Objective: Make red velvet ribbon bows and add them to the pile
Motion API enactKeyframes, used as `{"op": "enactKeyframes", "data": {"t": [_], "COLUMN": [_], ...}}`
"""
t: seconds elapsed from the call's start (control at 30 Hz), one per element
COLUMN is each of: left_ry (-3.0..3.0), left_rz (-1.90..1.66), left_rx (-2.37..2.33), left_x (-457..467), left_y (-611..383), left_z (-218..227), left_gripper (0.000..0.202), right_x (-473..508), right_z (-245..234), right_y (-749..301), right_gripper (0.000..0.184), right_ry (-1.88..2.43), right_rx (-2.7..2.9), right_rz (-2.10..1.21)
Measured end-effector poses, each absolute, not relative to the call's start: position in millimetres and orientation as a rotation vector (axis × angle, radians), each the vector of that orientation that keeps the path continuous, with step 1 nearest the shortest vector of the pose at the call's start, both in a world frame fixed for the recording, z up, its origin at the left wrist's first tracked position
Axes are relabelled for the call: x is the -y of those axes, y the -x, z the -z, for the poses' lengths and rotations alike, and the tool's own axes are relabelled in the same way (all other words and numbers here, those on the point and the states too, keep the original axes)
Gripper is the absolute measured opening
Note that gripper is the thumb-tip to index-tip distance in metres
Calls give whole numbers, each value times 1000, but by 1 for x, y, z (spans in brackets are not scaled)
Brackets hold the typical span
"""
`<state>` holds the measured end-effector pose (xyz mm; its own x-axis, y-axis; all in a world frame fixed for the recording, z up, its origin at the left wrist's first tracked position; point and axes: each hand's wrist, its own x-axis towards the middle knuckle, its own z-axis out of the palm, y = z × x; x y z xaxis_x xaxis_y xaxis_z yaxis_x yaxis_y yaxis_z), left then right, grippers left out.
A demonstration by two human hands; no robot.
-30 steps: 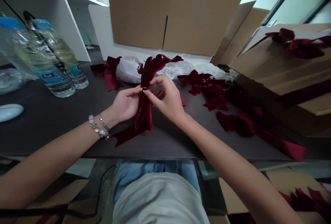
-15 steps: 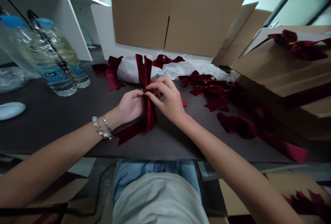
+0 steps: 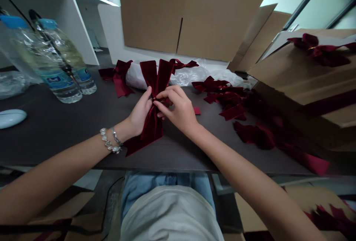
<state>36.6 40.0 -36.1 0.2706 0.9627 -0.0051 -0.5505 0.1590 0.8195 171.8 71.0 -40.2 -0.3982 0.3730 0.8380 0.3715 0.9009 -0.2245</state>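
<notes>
A dark red velvet bow (image 3: 152, 126) is held upright above the table, its loops pointing away from me and its tails hanging toward me. My left hand (image 3: 139, 113) grips it from the left, thumb near the pinched middle, with most of its fingers hidden behind the ribbon. At the bow's centre, my right hand (image 3: 178, 107) pinches with thumb and forefinger beside a thin, shiny tie. Part of the ribbon lies behind the right fingers. One long tail (image 3: 139, 145) reaches down to the left, over the tabletop.
More red bows (image 3: 233, 100) lie on the dark table (image 3: 91, 133) at the right. White plastic bags (image 3: 136, 75) line the back, before a large cardboard sheet (image 3: 200, 14). Wrapped water bottles (image 3: 63, 74) and a white mouse (image 3: 12, 118) are at left; a cardboard box (image 3: 300, 74) stands right.
The bow has turned and its loops and tails now spread wider, facing me. My left thumb has lifted beside its middle. The right hand stays pinched at the centre.
</notes>
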Motion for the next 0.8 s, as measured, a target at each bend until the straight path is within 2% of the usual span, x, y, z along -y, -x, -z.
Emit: {"op": "enactKeyframes", "data": {"t": [0.4, 0.8], "left_ry": [-818, -818], "left_rz": [-1341, -1307], "left_rx": [-678, -784], "left_x": [-40, -37], "left_y": [-40, -43], "left_z": [41, 38], "left_gripper": [42, 46], "right_x": [-68, -75], "right_z": [34, 33], "right_y": [-172, -176], "right_gripper": [9, 8], "right_ry": [527, 435], "right_rx": [2096, 2153], "right_rz": [8, -43]}}
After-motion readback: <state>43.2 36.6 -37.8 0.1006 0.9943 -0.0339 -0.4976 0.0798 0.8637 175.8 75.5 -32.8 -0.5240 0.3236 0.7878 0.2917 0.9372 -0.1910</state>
